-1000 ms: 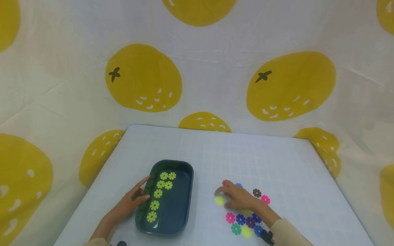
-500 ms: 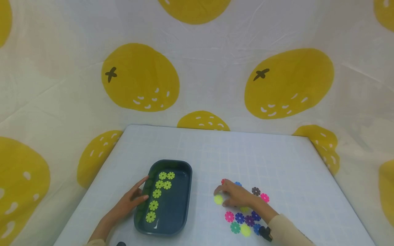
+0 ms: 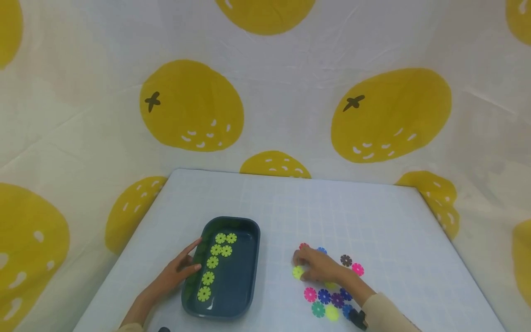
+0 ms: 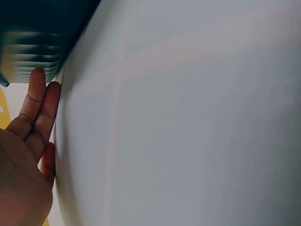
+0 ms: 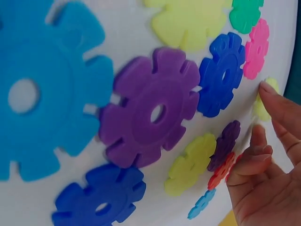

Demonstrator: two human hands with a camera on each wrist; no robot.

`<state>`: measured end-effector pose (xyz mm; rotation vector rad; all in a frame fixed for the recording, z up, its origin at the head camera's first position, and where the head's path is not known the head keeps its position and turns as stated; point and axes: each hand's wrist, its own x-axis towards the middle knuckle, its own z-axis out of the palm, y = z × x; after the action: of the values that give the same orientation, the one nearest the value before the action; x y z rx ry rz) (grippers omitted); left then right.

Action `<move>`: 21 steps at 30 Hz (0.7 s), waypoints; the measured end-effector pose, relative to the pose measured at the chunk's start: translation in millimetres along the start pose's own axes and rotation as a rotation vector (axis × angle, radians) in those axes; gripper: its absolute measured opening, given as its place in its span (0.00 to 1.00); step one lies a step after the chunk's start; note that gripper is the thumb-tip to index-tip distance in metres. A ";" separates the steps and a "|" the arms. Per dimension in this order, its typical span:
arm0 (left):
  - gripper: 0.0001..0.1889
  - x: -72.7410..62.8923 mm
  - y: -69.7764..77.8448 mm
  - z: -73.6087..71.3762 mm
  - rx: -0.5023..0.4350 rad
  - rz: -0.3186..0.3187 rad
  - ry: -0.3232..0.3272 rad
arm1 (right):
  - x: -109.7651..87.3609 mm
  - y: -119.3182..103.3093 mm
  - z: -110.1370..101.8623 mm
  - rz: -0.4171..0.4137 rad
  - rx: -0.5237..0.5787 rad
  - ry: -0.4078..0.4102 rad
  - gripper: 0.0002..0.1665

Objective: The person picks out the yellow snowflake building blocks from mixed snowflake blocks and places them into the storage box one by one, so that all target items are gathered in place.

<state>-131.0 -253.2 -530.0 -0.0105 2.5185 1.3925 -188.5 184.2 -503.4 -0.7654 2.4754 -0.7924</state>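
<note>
On the left, my left hand [image 3: 176, 272] rests against the near-left side of a dark blue-green tray [image 3: 256, 258], fingers extended along its wall [image 4: 35, 52]. Yellow-green slotted snowflake discs [image 3: 208, 277] lie in the tray, down its left half. My right hand [image 3: 317, 265] is low over the table on the right, thumb and curled fingers around a yellow disc [image 3: 297, 272]. In the right wrist view, the fingertips meet the edges of this yellow disc [image 5: 267, 108], which is partly covered. Whether it has left the tabletop I cannot tell.
Around my right hand lie pink [image 3: 310, 294], dark blue [image 3: 324, 296], purple [image 3: 338, 300], green [image 3: 318, 309], yellow [image 3: 332, 312] and brown discs [image 3: 346, 260]. A white grid-patterned cloth [image 3: 274, 198] covers the table. A fruit-print curtain [image 3: 286, 115] hangs behind.
The fingers of my right hand have drawn in around the yellow disc, which has moved slightly right, toward the palm. My left hand stays at the tray.
</note>
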 end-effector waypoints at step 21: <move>0.39 -0.5 4.0 3.1 0.023 -0.020 0.026 | -15.9 0.0 8.7 0.097 0.337 0.130 0.09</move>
<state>-130.3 -248.5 -528.2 -0.0494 2.5483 1.3645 -171.8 190.6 -506.3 -0.4823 2.3765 -1.2149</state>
